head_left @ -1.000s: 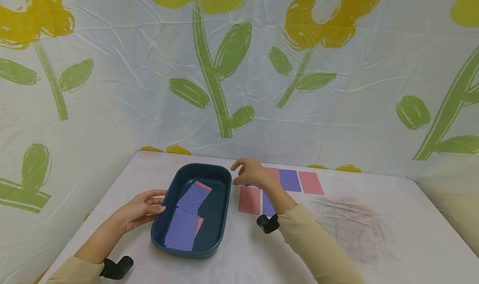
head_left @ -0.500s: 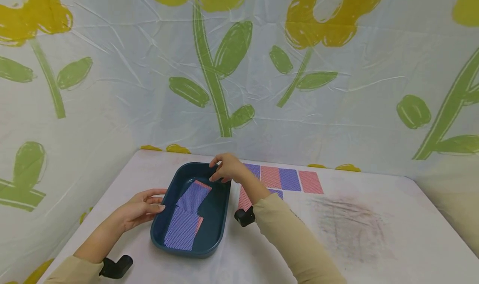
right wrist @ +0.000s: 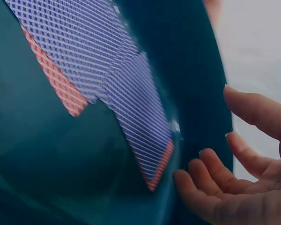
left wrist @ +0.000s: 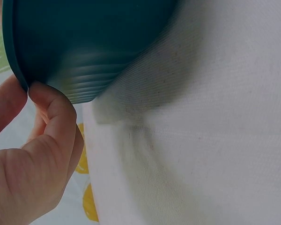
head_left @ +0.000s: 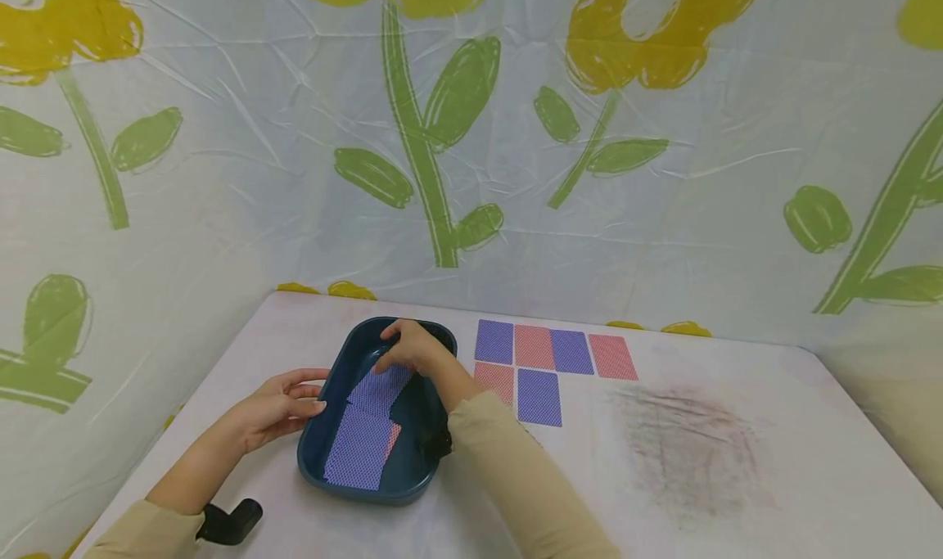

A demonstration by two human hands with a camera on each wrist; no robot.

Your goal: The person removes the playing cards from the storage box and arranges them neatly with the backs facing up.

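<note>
My left hand (head_left: pixel 278 407) grips the left rim of a dark teal rectangular tray (head_left: pixel 412 484). In the left wrist view, the thumb and a finger (left wrist: pixel 54 105) pinch that rim. Inside the tray lie two overlapping piles of face-down playing cards, the near pile (head_left: pixel 357 453) and the far pile (head_left: pixel 378 389), mostly blue-backed with red-backed edges showing. My right hand (head_left: pixel 418 350) hovers over the tray's far end, fingers loosely bent and holding nothing. In the right wrist view, its fingertips hang beside the end of the far pile (right wrist: pixel 140 108), thumb apart.
Right of the tray, blue and red face-down cards lie in two rows on the white table, among them a blue card (head_left: pixel 539 397) and a red card (head_left: pixel 613 357). A dark smudge (head_left: pixel 692 453) marks the cloth. Flower-printed fabric (head_left: pixel 295 174) hangs behind.
My right hand has moved left from above the table cards, across the tray's right rim, to over the far pile. The table cards now show uncovered. My left hand stays put.
</note>
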